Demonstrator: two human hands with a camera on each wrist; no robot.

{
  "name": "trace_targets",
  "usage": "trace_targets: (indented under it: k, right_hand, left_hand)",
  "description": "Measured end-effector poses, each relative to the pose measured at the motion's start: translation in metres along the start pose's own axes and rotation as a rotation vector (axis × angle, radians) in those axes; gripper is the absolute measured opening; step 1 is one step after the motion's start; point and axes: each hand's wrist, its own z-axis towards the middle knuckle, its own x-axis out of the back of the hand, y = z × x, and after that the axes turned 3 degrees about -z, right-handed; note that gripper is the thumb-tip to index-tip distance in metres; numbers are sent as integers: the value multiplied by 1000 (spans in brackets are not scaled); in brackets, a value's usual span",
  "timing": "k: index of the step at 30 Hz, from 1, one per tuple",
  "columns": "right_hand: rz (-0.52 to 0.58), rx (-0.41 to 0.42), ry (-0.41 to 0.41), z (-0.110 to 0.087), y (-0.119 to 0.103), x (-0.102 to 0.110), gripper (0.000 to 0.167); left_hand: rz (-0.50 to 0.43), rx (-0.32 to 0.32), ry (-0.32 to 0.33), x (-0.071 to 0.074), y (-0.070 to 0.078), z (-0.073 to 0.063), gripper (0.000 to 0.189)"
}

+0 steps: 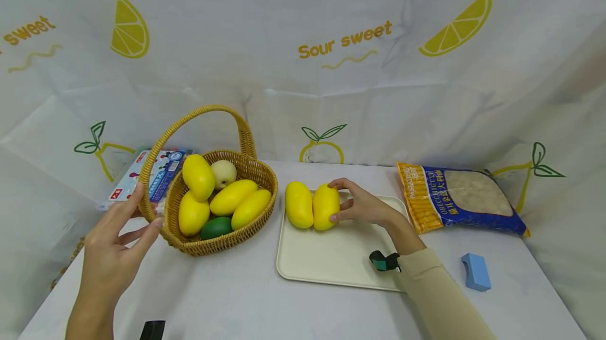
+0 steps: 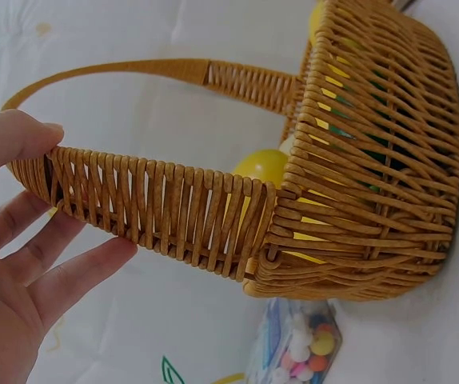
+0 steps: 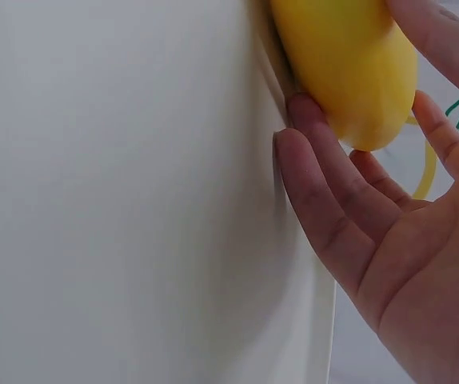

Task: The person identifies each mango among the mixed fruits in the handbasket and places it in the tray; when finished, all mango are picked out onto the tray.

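My left hand (image 1: 111,248) pinches the side of the arched handle of a wicker basket (image 1: 222,245). In the left wrist view, the thumb lies on one edge of the handle (image 2: 165,204), with fingers along the other. Several yellow mangoes (image 1: 199,177), a pale round fruit (image 1: 224,173) and a dark green fruit (image 1: 216,228) fill the basket. On a cream tray (image 1: 326,261), two mangoes lie side by side. Fingers and thumb of my right hand (image 1: 362,206) grip the right mango (image 1: 324,208); the left mango (image 1: 299,205) lies against it.
Behind the basket lies a blue-and-white package (image 1: 130,177), partly hidden. A bag of orecchiette pasta (image 1: 459,200) rests at the back right, behind a blue block (image 1: 476,272). A printed white cloth (image 1: 265,56) hangs along the table's back. A black strap (image 1: 384,261) dangles from my right wrist.
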Motion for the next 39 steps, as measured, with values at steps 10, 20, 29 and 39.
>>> trace_targets:
  k: [10,20,29,39]
  right_hand:
    - [-5,5,10,2,3,-1,81]
    - [-11,7,19,-1,4,1,83]
    - [-13,9,31,-2,7,5,86]
    - [-28,8,47,-3,5,6,90]
  left_hand:
    - [25,35,-5,1,1,0,82]
    - [22,34,-5,1,1,0,82]
    - [31,43,-8,0,3,-1,82]
    - [30,51,-7,1,3,-1,82]
